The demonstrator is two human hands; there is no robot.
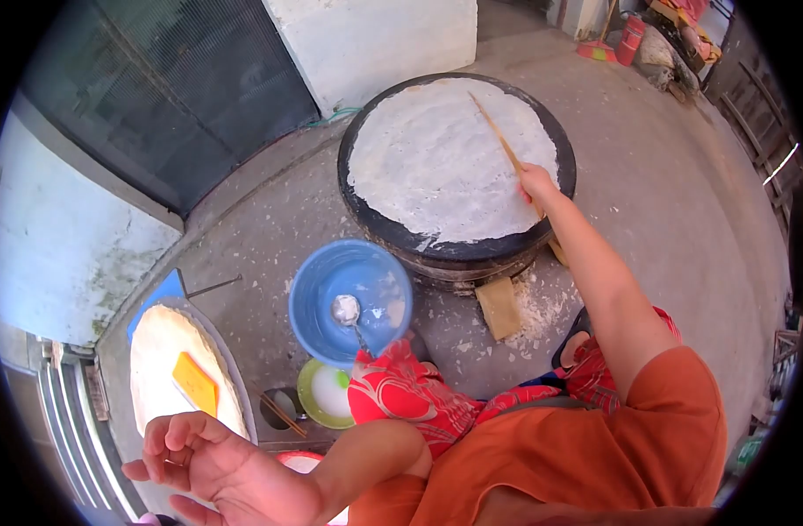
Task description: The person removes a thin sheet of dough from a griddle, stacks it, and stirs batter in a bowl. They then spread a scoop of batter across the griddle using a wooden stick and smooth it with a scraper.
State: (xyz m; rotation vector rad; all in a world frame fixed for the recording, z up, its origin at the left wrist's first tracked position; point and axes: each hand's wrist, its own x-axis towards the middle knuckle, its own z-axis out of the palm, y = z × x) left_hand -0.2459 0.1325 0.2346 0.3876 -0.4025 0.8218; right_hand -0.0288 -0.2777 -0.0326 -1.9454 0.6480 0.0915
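Observation:
My right hand is closed around a long thin wooden stick, which lies over a thin white sheet of batter. The sheet covers most of a round black griddle. At the lower left my left hand is raised palm up, its fingers loosely curled and apart, holding nothing. Just beyond it is a stack of round pale flatbreads with an orange scraper on top. A blue basin holds a metal ladle and traces of batter.
A green bowl of white stuff stands below the basin, beside a dark pot with chopsticks. A yellowish block and crumbs lie under the griddle's near edge. A red cylinder and a broom stand at the upper right.

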